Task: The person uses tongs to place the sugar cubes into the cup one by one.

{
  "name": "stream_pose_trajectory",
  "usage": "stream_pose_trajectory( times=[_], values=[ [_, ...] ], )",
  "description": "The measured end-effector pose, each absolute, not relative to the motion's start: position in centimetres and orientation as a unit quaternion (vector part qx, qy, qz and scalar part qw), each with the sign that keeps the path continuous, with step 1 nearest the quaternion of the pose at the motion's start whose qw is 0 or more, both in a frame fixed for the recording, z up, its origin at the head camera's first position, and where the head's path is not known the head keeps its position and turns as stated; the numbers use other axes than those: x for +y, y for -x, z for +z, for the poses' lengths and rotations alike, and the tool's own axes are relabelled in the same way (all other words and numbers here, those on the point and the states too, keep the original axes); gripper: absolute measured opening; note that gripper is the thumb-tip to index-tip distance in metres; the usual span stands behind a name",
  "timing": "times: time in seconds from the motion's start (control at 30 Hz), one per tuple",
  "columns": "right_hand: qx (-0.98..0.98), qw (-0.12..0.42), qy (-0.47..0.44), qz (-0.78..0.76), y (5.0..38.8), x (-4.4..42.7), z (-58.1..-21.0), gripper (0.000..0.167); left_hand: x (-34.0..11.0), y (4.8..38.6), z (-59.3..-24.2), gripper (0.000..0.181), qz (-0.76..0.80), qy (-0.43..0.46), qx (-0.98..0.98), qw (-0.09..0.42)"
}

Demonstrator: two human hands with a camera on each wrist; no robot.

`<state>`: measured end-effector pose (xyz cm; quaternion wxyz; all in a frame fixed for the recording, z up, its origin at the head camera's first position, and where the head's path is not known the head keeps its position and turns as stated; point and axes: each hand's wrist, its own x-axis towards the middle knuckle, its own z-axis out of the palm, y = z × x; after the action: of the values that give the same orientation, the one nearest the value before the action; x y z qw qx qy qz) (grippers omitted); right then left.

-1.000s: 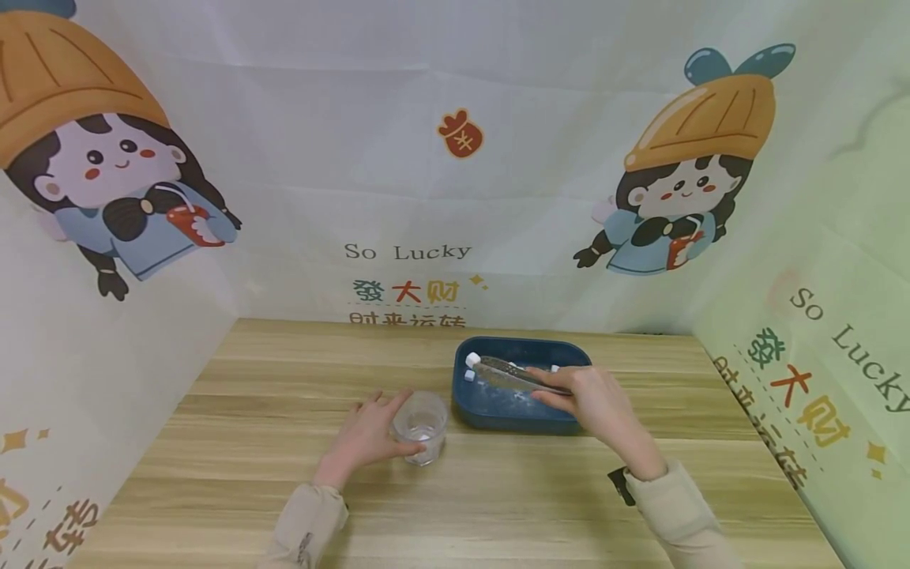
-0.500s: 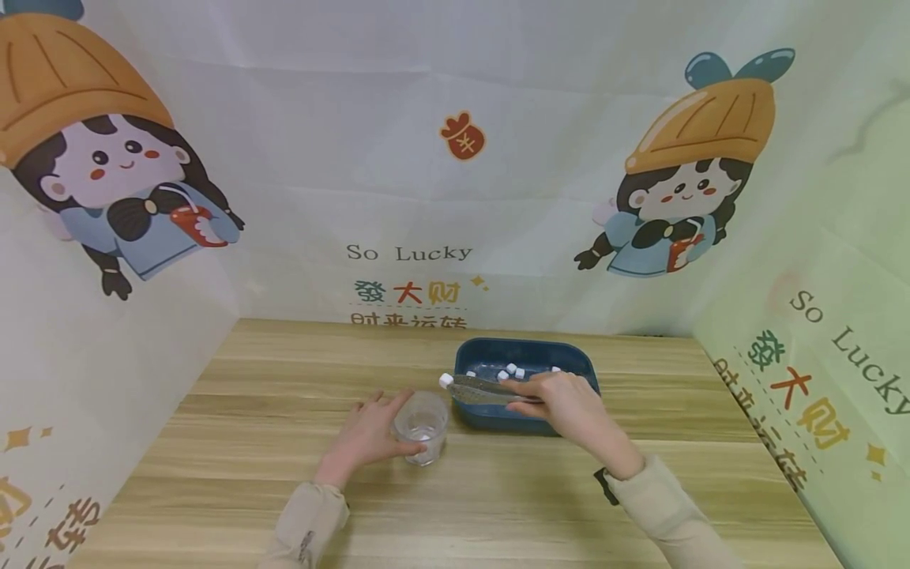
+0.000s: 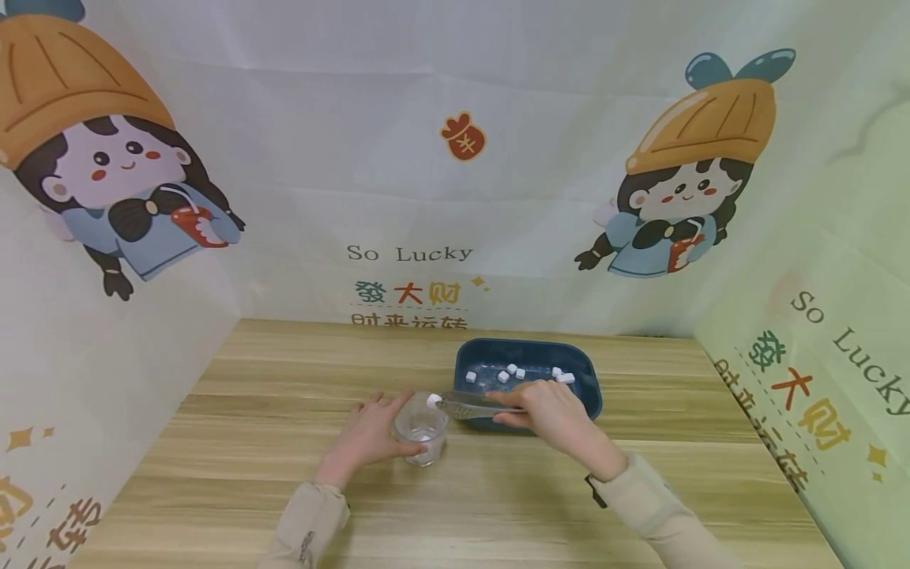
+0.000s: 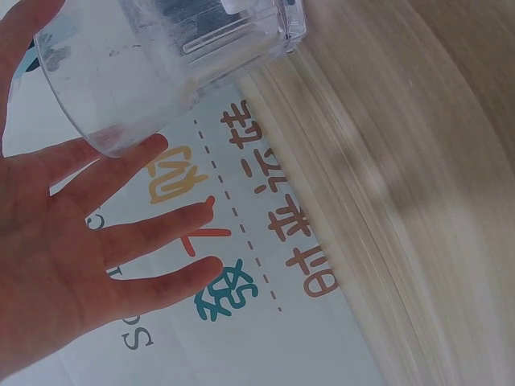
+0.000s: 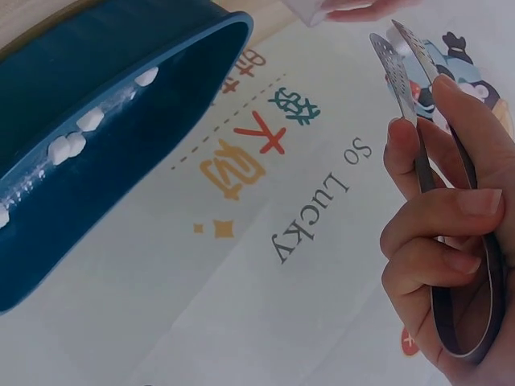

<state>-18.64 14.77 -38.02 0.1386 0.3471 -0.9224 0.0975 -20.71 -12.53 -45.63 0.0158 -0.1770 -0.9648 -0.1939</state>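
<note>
In the head view, my left hand (image 3: 370, 433) holds a clear glass (image 3: 429, 450) on the table between thumb and forefinger. The left wrist view shows the other fingers (image 4: 165, 289) spread away from the glass. My right hand (image 3: 558, 417) grips metal tongs (image 3: 465, 409), fingers curled round both arms. At their tips, a white cube (image 3: 433, 401) sits over the glass's rim at its far right side. A whitish patch shows low inside the glass, too unclear to name. The right wrist view shows the tongs (image 5: 441, 322) from the side, their perforated tips close together.
Behind and right of the glass stands a dark blue tray (image 3: 596, 399) with several white cubes (image 3: 512, 369) and white powder on its floor. My right hand and the tongs reach across its front edge. A printed cloth (image 3: 533, 197) hangs behind the wooden table (image 3: 249, 395).
My right hand has carried the tongs and cube left and toward me, from above the tray to the glass's rim. My left hand and the glass have stayed put.
</note>
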Motion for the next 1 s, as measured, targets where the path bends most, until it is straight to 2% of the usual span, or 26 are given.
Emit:
stream_pose_trajectory(
  times=[0.23, 1.0],
  values=[
    [-0.928, 0.126, -0.34, 0.089, 18.67, 14.63, -38.37, 0.032, -12.54, 20.75, -45.58, 0.088, -0.193, 0.176, -0.965, 0.016],
    [-0.925, 0.134, -0.344, 0.09, 18.71, 14.38, -38.51, 0.033, -12.51, 20.84, -45.53, 0.089, -0.194, 0.169, -0.966, 0.0]
  ],
)
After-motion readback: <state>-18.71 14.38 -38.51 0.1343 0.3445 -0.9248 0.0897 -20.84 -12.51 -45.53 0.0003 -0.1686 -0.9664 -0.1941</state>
